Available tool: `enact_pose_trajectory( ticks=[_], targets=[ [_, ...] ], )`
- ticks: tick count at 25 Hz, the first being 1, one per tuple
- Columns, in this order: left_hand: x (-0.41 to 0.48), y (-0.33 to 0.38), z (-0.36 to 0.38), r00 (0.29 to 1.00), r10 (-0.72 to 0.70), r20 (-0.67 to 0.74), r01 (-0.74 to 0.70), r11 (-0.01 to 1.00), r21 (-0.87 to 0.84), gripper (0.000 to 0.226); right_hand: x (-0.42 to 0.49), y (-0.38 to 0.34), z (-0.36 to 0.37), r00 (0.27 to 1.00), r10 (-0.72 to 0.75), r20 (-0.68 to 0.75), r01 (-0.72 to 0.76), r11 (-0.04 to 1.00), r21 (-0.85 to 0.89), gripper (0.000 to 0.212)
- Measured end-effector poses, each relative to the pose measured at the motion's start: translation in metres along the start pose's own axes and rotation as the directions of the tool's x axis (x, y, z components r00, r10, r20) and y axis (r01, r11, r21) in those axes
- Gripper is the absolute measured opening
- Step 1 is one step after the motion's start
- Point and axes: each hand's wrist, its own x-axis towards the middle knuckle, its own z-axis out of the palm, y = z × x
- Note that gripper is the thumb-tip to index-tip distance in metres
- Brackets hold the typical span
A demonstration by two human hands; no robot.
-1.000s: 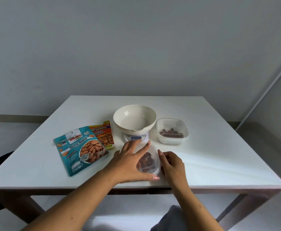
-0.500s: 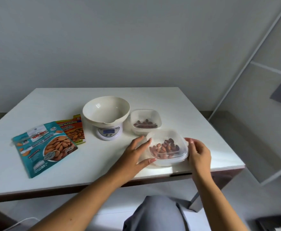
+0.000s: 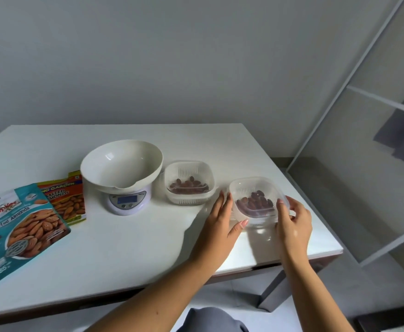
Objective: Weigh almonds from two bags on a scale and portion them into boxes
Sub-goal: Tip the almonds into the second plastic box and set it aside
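Plastic box (image 3: 249,185), gripped by right hand (image 3: 292,226) and touched by flat left hand (image 3: 220,224), could be pushed off the near table (image 3: 148,236) edge.

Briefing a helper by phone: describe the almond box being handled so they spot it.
On the white table, find the scale under the cream bowl. Two clear almond boxes sit to its right; pick the outer box, held between the left hand and right hand.

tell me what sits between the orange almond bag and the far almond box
The scale, an empty cream bowl on it, stands between the orange bag and that box, in the head view.
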Motion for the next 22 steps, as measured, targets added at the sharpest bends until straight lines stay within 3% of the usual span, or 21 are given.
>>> enact_pose_trajectory(
  ticks=[3, 10, 13, 15, 19, 22],
  targets=[
    [0.02, -0.01, 0.012, 0.999, 0.042, -0.033, -0.042, 0.999, 0.011, 0.069, 0.018, 0.002, 0.013, 0.999, 0.019, -0.037, -0.019, 1.0, 0.009, 0.04],
    [0.038, -0.019, 0.023, 0.997, 0.002, -0.083, -0.004, 1.0, -0.022, 0.074, 0.033, 0.01, 0.032, 0.995, -0.046, -0.089, 0.04, 0.997, -0.06, 0.056],
    [0.032, -0.017, 0.019, 0.997, 0.031, -0.073, -0.032, 0.999, -0.018, 0.073, 0.034, 0.015, 0.031, 0.995, -0.001, -0.103, -0.006, 0.998, -0.065, 0.065],
    [0.021, -0.019, 0.006, 1.0, 0.006, -0.027, -0.008, 0.998, -0.067, 0.068, 0.028, 0.006, 0.03, 0.994, 0.006, -0.105, -0.012, 0.998, -0.059, 0.055],
    [-0.014, -0.025, -0.021, 0.994, -0.094, 0.062, 0.102, 0.985, -0.141, 0.058, 0.0, -0.007, 0.024, 0.965, 0.07, -0.252, -0.064, 0.997, 0.031, 0.038],
    [-0.039, -0.031, -0.042, 0.994, -0.103, 0.025, 0.106, 0.969, -0.222, 0.045, -0.035, -0.018, 0.035, 0.978, 0.084, -0.189, -0.069, 0.994, 0.087, 0.03]
  ],
)
